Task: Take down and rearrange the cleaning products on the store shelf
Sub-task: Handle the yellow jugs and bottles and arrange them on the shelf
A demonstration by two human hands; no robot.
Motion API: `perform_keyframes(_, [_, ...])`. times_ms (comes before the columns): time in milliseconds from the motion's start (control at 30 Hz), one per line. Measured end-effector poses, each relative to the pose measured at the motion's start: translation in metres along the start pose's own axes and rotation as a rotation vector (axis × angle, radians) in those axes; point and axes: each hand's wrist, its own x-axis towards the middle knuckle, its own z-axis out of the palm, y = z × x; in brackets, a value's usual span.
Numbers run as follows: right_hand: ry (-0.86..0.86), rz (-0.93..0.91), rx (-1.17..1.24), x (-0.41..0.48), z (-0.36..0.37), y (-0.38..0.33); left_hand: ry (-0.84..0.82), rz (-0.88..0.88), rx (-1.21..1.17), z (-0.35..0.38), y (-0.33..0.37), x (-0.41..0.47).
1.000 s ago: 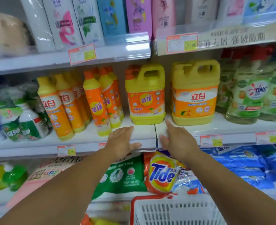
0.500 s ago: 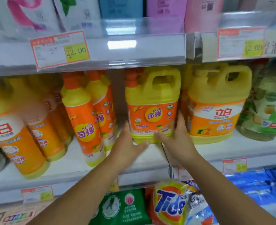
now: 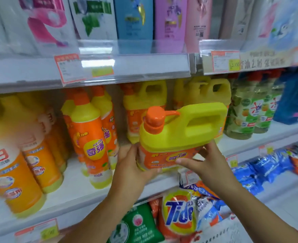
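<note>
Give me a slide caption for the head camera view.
Left hand and right hand hold a yellow detergent jug at the front of the shelf.

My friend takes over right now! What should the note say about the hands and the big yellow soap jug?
The left hand grips the yellow jug at its lower left side.
The right hand grips its lower right side.
Jug: tipped forward at the middle shelf front edge, ahead of a matching jug.
Done: one jug in hand.
Left: set it down, rearrange the others.
</note>
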Motion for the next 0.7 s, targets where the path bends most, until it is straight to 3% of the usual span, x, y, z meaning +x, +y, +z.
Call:
perform_keyframes(167, [0.095,0.003,-0.035,-0.039,-0.008,-0.048,-0.084,0.035,-0.124,-0.033,0.028,-0.024])
perform_keyframes(367, [0.009,0.08,-0.083,-0.092,0.004,-0.11,-0.343,-0.166,-0.468,-0.084,0.068,-0.079])
perform_keyframes(600, [-0.047,0.129,-0.02,-0.139,0.015,-0.168,-0.275,-0.31,-0.475,-0.116,0.052,-0.158])
perform_keyframes(700, [-0.11,0.214,-0.146,-0.151,0.019,-0.172,-0.26,-0.306,-0.424,-0.113,0.041,-0.184])
